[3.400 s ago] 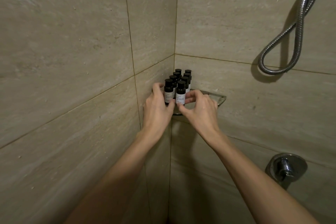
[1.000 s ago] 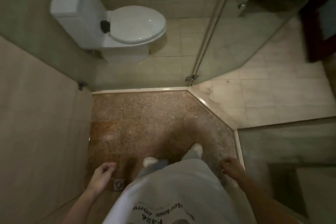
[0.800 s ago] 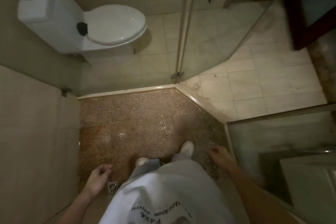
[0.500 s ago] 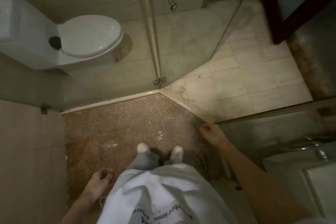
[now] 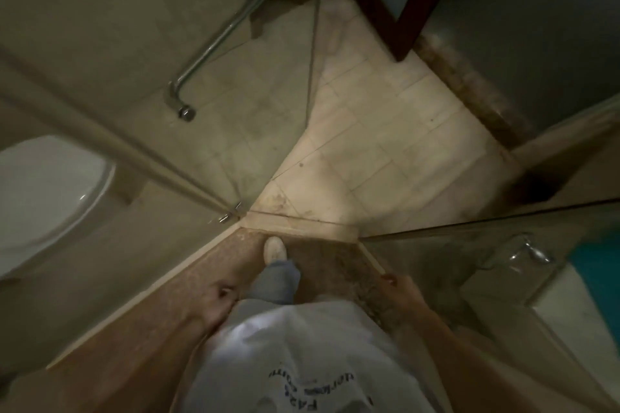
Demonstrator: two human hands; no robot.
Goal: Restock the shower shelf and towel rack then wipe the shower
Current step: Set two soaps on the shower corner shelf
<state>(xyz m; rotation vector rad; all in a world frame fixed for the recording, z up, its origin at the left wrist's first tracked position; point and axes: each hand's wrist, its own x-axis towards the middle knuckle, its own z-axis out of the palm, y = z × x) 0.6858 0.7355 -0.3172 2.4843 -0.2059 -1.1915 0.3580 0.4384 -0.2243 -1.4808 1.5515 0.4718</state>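
You stand inside the shower, right at the way out. Your shoe (image 5: 275, 249) is on the brown shower floor (image 5: 322, 265), just beside the low pale step (image 5: 302, 226) at its edge. I think the step in hand is to walk out and go to the towels. The shower shelf is not in view from here.

Your left hand (image 5: 217, 299) hangs by your side. Its fingers are loosely bent and it holds nothing. Your right hand (image 5: 398, 285) is just beside the edge of the glass wall (image 5: 469, 245). It is blurry and shows only its back, so I cannot tell if the fingers are bent or straight, or if it touches the glass.

The towel rack looks to me like the long shiny bar (image 5: 231, 27) on the glass door (image 5: 255, 131), ahead and to your left. Something grey hangs near its top end, but it is too blurry to call a towel.

To do this well, lift your foot up and over the step. Do not drag it. The floor may be wet and slippery, so take small, slow steps onto the pale tiles (image 5: 385, 151). There is glass on both sides and the gap is narrow, so tuck your arms in. Glass is hard to see, so look for its edges. The toilet (image 5: 43, 198) sits behind the glass on your left and is not in your way. Your left hand is free to reach for the bar.
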